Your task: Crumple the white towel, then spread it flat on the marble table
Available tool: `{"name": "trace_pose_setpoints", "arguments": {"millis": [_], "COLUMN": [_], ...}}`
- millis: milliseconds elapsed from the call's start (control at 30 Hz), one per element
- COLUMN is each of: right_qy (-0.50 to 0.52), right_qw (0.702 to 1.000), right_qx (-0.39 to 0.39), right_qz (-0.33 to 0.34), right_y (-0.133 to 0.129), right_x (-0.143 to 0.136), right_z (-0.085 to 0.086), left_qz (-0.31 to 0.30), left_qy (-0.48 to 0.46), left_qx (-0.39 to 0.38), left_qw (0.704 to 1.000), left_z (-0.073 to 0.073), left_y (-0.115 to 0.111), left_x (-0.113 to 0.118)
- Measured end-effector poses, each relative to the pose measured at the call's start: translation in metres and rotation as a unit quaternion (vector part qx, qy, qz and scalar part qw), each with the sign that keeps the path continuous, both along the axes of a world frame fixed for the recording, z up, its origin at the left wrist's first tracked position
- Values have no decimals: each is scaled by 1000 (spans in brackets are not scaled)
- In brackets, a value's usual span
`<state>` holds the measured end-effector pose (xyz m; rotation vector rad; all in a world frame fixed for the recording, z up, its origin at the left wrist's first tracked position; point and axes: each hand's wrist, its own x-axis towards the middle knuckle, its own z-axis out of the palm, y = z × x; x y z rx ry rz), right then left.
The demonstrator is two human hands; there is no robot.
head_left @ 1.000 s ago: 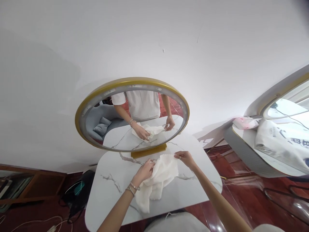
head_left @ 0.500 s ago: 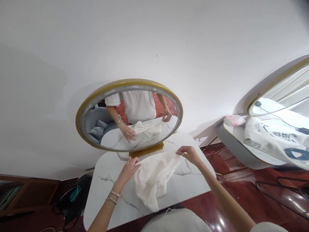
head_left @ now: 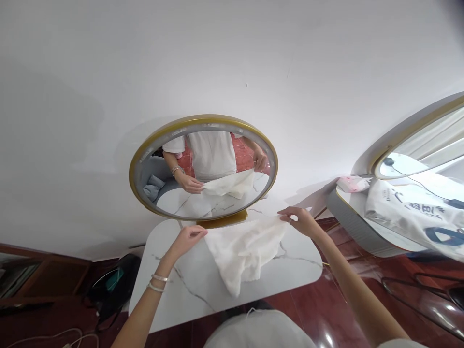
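White cloth (head_left: 242,251), soft-looking, is pinched at its upper corners between the fingertips of the left hand (head_left: 189,239) and right hand (head_left: 299,221), low centre of the frame. Pulling unevenly could slip a corner loose; its bunched lower folds might crease. Outward: smooth, grey-veined, round-cornered tabletop (head_left: 188,297), then a gold-rimmed oval mirror (head_left: 203,165).

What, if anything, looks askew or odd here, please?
The cloth looks uneven: its top edge is stretched between the left hand and right hand, while its lower part is bunched. The wall also bears a small mark; nothing looks spilled.
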<state>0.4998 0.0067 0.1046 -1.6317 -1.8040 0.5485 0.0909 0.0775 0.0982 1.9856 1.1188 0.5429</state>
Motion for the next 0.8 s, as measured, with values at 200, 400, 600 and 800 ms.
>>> {"name": "trace_pose_setpoints", "arguments": {"millis": [200,400,600,800], "right_qy": [-78,-70,-55,70], "right_qw": [992,989,991,992], "right_qx": [94,125,115,73], "right_qz": [-16,-32,-43,-70], "right_y": [-16,-34,-36,-73], "right_x": [8,11,16,17], "right_z": [55,73,74,85], "left_qz": [53,-7,-9,31], "left_qy": [-53,12,-2,-69], "left_qx": [230,279,287,139], "left_qw": [970,960,958,987], "left_z": [51,67,73,86], "left_y": [-1,2,2,-24], "left_x": [17,19,31,35]}}
